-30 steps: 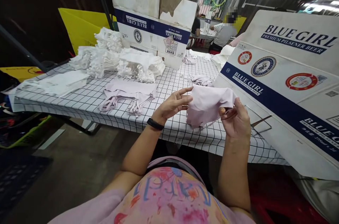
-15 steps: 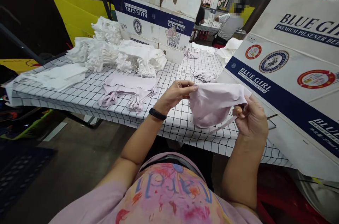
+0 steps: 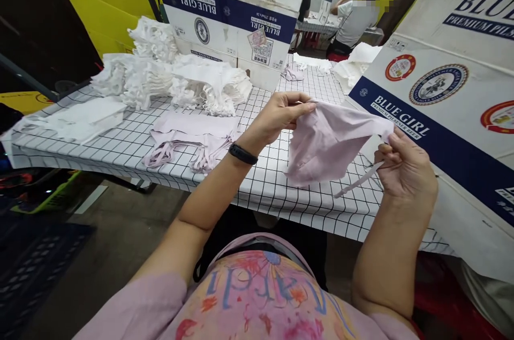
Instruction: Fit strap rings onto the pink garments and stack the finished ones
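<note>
checked tablecloth [image 3: 277, 190] covers the long table ahead of us, under dim shed lighting. two big beer cartons stand on it: one carton [image 3: 453, 99] leaning at our right, one box [image 3: 228, 13] upright at the far side. one yellow board [image 3: 104, 16] leans behind the left end. we count three heaps of white cloth [image 3: 160, 75] bunched beside the far box, though where one ends is hard to tell, and one flat white stack [image 3: 86, 118] nearer the left edge. one pale pink pile [image 3: 193, 136] with straps trailing lies flat in the middle. further off, one person in a white shirt [image 3: 353, 24] sits at another table. our two hands are apart, each pinching a top corner of one pink cloth piece [image 3: 325, 144], held up over the table edge; left hand [image 3: 281, 115] grips its left corner, right hand [image 3: 405, 168] its right, one strap [image 3: 357, 182] dangling below.
</note>
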`<state>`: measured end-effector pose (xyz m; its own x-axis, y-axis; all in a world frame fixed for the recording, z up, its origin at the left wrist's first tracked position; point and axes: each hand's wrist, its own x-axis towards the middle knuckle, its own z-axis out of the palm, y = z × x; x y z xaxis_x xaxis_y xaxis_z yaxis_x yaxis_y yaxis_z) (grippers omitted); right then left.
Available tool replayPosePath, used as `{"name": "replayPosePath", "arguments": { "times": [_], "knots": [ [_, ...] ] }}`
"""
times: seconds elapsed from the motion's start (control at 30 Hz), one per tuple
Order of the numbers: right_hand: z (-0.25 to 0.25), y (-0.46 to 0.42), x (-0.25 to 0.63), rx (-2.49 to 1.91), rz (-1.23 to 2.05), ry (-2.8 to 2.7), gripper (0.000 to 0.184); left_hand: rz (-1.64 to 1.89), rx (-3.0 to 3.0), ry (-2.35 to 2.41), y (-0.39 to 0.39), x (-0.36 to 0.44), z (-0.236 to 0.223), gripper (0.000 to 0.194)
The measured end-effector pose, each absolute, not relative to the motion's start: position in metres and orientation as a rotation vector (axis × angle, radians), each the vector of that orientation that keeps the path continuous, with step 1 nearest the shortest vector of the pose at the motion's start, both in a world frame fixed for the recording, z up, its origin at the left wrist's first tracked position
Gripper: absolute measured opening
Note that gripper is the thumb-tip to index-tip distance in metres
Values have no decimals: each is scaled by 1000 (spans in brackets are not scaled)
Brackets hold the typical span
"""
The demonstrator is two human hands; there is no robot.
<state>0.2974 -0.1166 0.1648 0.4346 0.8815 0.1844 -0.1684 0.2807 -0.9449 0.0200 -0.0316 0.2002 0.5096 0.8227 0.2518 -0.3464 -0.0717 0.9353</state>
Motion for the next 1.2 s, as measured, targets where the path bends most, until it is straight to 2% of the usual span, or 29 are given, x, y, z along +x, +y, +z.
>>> {"name": "replayPosePath", "arguments": {
  "times": [0.13,0.23,0.3,0.4,0.47,0.57,0.67,0.9,1.03,1.1,1.13,1.2],
  "knots": [
    [141,-107,279,-1258,567,-943,55,968,1226,444,-28,38,202,18],
    [119,-113,251,-1462,219,-1028,49,988,1130,460,-22,49,200,16],
    [102,-116,233,-1465,324,-1131,49,1010,1083,461,-16,52,197,15],
    [79,-110,218,-1413,706,-1155,65,1023,1046,461,-9,51,193,16],
    [69,-101,217,-1384,818,-1108,61,1024,1021,471,-4,47,191,16],
    [66,-91,221,-1324,900,-1134,42,1022,981,503,0,39,190,12],
    [73,-90,221,-1297,868,-1162,35,1032,938,536,1,34,191,11],
    [85,-109,191,-1294,425,-1053,42,1055,848,531,-9,37,197,11],
    [77,-106,169,-1307,369,-1271,67,1075,806,476,-21,46,197,11],
    [71,-100,162,-1340,390,-1323,73,1061,816,441,-28,53,193,11],
    [68,-97,160,-1361,419,-1313,67,1050,833,430,-31,55,191,12],
    [65,-93,160,-1404,518,-1244,45,1045,890,420,-33,60,186,13]
  ]
}}
